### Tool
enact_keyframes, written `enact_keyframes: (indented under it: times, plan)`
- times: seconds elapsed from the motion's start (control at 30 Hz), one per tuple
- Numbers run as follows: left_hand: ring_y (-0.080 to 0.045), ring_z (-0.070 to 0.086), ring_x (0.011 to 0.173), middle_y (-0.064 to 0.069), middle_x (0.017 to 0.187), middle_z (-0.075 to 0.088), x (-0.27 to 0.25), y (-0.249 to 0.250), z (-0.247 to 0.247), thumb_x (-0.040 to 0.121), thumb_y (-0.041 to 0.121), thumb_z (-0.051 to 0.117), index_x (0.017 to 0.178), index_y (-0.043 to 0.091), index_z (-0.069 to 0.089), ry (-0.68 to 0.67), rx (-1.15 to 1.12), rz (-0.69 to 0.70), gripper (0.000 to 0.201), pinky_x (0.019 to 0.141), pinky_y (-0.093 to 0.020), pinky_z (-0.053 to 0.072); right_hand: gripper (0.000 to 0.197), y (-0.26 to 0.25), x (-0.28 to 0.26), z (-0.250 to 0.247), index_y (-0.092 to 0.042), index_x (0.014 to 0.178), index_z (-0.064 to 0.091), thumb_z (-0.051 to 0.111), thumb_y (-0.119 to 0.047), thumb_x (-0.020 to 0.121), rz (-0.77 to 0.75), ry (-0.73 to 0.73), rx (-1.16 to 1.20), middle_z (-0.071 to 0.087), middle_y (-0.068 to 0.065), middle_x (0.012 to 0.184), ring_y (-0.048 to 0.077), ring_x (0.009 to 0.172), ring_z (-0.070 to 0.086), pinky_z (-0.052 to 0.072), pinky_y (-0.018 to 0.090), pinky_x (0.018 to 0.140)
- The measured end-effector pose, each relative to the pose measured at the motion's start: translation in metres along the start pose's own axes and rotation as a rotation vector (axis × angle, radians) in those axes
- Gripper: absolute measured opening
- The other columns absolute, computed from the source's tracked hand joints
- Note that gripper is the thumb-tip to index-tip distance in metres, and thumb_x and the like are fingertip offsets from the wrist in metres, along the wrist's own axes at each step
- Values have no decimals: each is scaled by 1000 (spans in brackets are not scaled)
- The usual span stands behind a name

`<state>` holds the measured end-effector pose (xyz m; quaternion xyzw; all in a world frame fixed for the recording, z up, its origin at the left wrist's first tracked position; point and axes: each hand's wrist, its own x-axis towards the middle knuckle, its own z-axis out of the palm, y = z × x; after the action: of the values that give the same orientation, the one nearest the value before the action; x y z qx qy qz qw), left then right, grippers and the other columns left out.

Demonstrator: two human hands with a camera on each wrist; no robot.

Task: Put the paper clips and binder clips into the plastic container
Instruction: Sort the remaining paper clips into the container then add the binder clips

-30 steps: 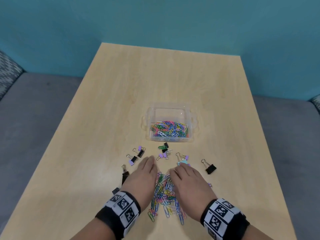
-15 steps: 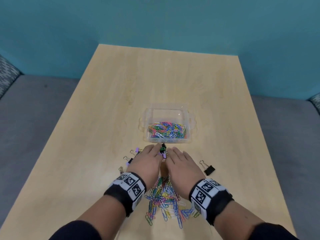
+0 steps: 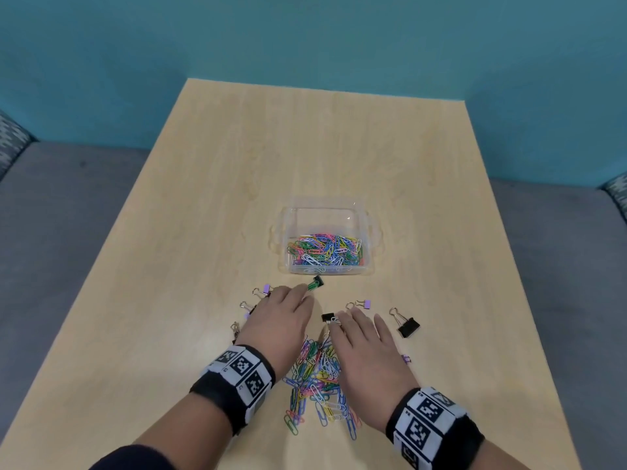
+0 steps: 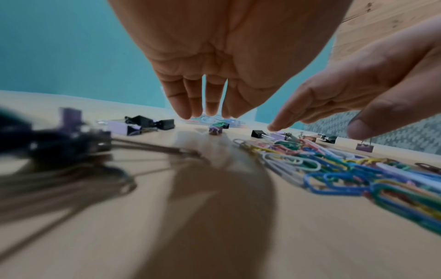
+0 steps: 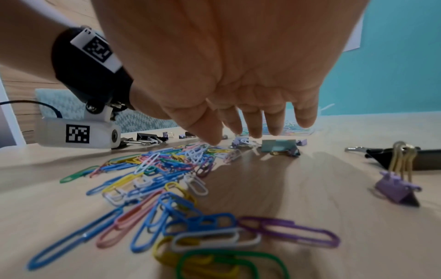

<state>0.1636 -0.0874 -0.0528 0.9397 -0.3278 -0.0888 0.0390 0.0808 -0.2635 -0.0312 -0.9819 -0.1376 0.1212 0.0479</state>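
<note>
A clear plastic container (image 3: 368,232) stands mid-table with coloured paper clips (image 3: 325,250) in its near half. A loose pile of paper clips (image 3: 317,378) lies between my hands. My left hand (image 3: 288,310) hovers palm down with straight fingers, its tips near a black binder clip with a green paper clip (image 3: 316,283). My right hand (image 3: 359,329) is also flat and empty, beside a small black binder clip (image 3: 327,317). The left wrist view shows the left hand (image 4: 205,105) empty above the table. The right wrist view shows the right hand (image 5: 257,124) empty over the pile (image 5: 167,166).
More binder clips lie around the hands: a large black one (image 3: 409,326) at the right, a purple one (image 3: 365,303) ahead of my right hand, purple ones (image 3: 267,288) left of my left hand, and a purple one (image 5: 396,190). Grey floor borders the light wooden table (image 3: 203,198).
Both hands first reached forward over the pile toward the container. The right hand has since drawn back and to the right, so the hands have parted and a small black binder clip shows between them.
</note>
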Motion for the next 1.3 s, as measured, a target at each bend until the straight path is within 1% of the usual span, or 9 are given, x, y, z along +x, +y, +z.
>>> enact_keyframes:
  times: [0.2, 0.33, 0.4, 0.57, 0.67, 0.77, 0.9, 1.07, 1.3]
  plan:
    - [-28, 48, 85, -7, 96, 58, 1, 6, -14, 57, 19, 70, 86, 11, 64, -53, 97, -97, 31, 63, -39, 45, 66, -2, -2, 1, -8, 127, 49, 67, -19, 65, -42, -6, -65, 51, 15, 129, 39, 128, 40, 31, 60, 105]
    - [-31, 44, 119, -10, 141, 45, 8, 12, -13, 68, 19, 64, 117, 10, 58, -63, 75, -11, 50, 86, -43, 46, 61, 1, -9, 3, -8, 127, 51, 64, -23, 69, -46, -49, -100, 48, 14, 134, 39, 131, 36, 30, 61, 105]
    - [-30, 35, 128, -8, 148, 34, 9, 16, -12, 78, 18, 54, 126, 11, 52, -94, 93, 9, 48, 93, -43, 40, 59, 2, -13, 3, -8, 128, 51, 61, -22, 72, -48, -57, -113, 49, 14, 134, 40, 131, 36, 30, 61, 105]
    - [-29, 53, 98, -5, 107, 62, -6, 18, -9, 68, 19, 64, 98, 13, 65, -138, 125, 97, 31, 70, -40, 48, 51, 5, -22, 6, -10, 126, 52, 50, -22, 76, -58, -40, -80, 52, 11, 131, 37, 129, 40, 31, 59, 106]
    - [-28, 49, 76, -5, 84, 58, 1, 14, -13, 73, 18, 67, 86, 15, 61, -33, 34, -81, 15, 62, -39, 46, 47, 6, -18, 2, -13, 123, 52, 44, -22, 77, -44, 14, -43, 55, 8, 125, 35, 124, 44, 34, 55, 105]
    - [-30, 48, 84, -7, 94, 57, 26, 12, -25, 81, 18, 60, 98, 15, 61, 9, -20, -208, 17, 67, -39, 44, 47, 8, -8, 0, -13, 122, 53, 57, -23, 75, -24, 44, -26, 56, 7, 120, 34, 121, 46, 34, 55, 105]
    - [-30, 44, 94, -7, 103, 51, 35, 20, -27, 69, 10, 56, 107, 16, 55, -106, 62, -105, 39, 68, -36, 34, 47, 6, -5, -4, -14, 121, 55, 59, -23, 75, -3, 37, -24, 57, 7, 118, 33, 120, 46, 34, 55, 105]
    - [-26, 41, 84, -5, 94, 48, 20, 20, -19, 64, 3, 55, 91, 17, 54, -158, 60, -60, 30, 67, -36, 35, 41, 9, -11, -3, -16, 114, 54, 59, -24, 74, -4, 52, 12, 57, 5, 112, 32, 117, 48, 35, 53, 104]
    - [-24, 43, 80, -5, 94, 52, 27, 16, -22, 78, 6, 52, 96, 19, 57, -174, 21, -99, 23, 67, -36, 43, 45, 15, -11, -5, -16, 111, 57, 29, -29, 78, 36, 59, 22, 57, 4, 110, 31, 114, 47, 34, 51, 104]
